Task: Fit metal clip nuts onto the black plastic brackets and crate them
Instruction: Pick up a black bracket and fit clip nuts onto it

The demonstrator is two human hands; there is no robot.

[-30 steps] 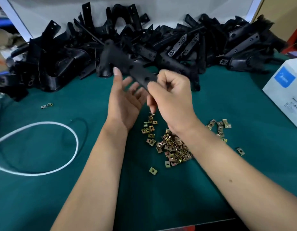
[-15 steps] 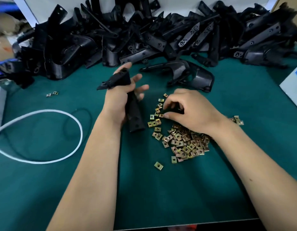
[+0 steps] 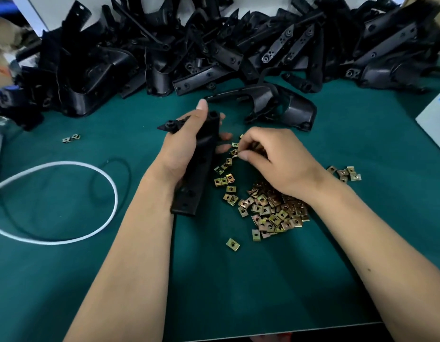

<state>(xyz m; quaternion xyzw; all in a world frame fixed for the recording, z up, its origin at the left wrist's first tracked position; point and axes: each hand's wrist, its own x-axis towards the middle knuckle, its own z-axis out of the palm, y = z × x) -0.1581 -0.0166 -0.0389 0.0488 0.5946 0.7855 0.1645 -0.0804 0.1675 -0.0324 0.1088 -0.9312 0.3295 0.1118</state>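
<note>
My left hand (image 3: pixel 182 146) grips a long black plastic bracket (image 3: pixel 196 178) near its upper end; the bracket's lower end points toward me over the green mat. My right hand (image 3: pixel 275 159) hovers over the far edge of a heap of brass-coloured clip nuts (image 3: pixel 270 211), and its thumb and forefinger pinch one clip nut (image 3: pixel 235 153) beside the bracket. A large pile of black brackets (image 3: pixel 214 50) fills the back of the table. One curved bracket (image 3: pixel 285 107) lies apart from the pile, just beyond my hands.
A white cord loop (image 3: pixel 66 201) and a thin black loop (image 3: pixel 110 178) lie on the green mat (image 3: pixel 238 287) at the left. Stray clip nuts sit at the left (image 3: pixel 71 138) and right (image 3: pixel 347 172). A white box (image 3: pixel 436 119) stands at the right edge.
Both hands came down from chest height to the mat; my left hand kept the bracket alone and turned it lengthwise, while my right hand let go, reached into the nuts and pinched one.
</note>
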